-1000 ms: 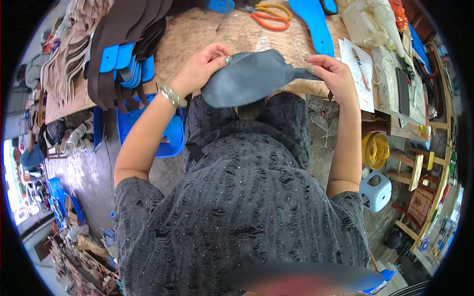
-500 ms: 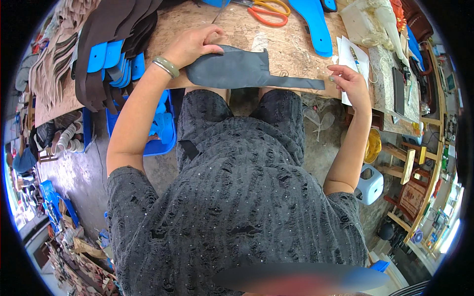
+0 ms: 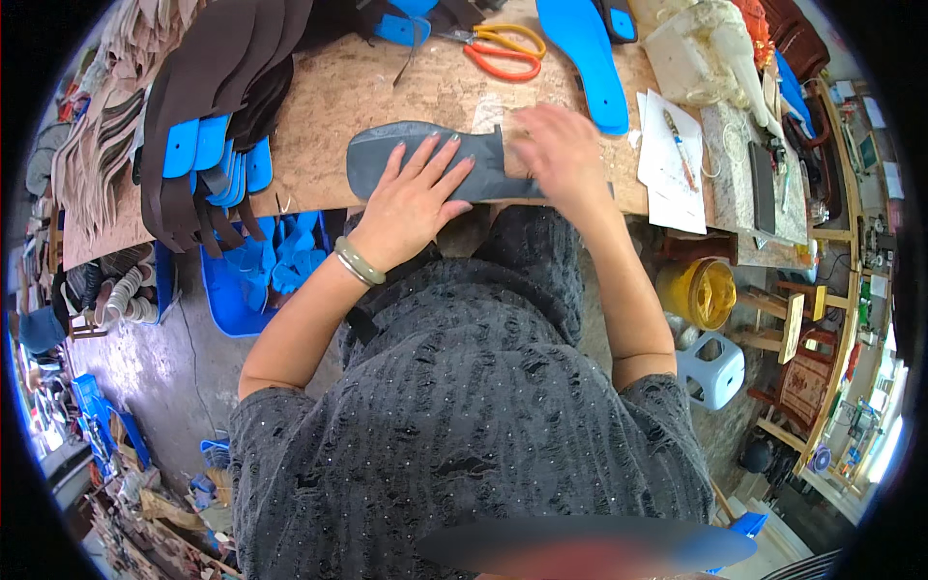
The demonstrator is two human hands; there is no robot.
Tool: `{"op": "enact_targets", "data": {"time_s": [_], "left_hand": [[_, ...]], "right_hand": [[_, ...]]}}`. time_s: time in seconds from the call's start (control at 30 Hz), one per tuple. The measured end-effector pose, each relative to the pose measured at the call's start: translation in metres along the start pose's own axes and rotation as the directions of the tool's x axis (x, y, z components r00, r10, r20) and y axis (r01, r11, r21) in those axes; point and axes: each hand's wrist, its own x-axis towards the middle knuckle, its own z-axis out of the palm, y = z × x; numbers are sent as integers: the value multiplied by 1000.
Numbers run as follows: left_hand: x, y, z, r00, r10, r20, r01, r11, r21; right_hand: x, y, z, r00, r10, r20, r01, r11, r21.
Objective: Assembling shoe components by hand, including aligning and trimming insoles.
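Observation:
A dark grey flat sheet piece [image 3: 367,159], rounded and wide at its left, lies along the front edge of the wooden worktable [image 3: 333,106]. My left hand [image 3: 411,203] rests palm down on the wide part, its fingers stretched and spread. Over the narrower right part is my right hand [image 3: 565,164], its fingers blurred by motion. Much of the narrow strip is hidden beneath that hand, so whether it grips the strip does not show. Scissors with orange and yellow handles [image 3: 505,64] lie beyond the sheet piece.
Brown curved strips [image 3: 208,82] and blue sole-shaped pieces [image 3: 184,147] are stacked at left. A long blue sole [image 3: 590,68] lies at the far right, near white papers with a pen [image 3: 672,179]. Below the table stand a blue bin [image 3: 227,309] and a yellow bucket [image 3: 691,290].
My left hand has come down from the sheet's upper edge to lie flat on it. My right hand has swung left over the strip. The sheet appears a little lower and further left.

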Motion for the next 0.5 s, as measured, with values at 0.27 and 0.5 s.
{"op": "enact_targets", "data": {"time_s": [0.27,0.5], "left_hand": [[-8,-4,-6,1000,17,-20,-18,999,-43],[-37,-14,-15,959,-162,-234,112,970,-215]], "right_hand": [[26,80,-16,890,455,-16,-431,832,-350],[38,97,6,832,543,115,-540,839,-62]]}}
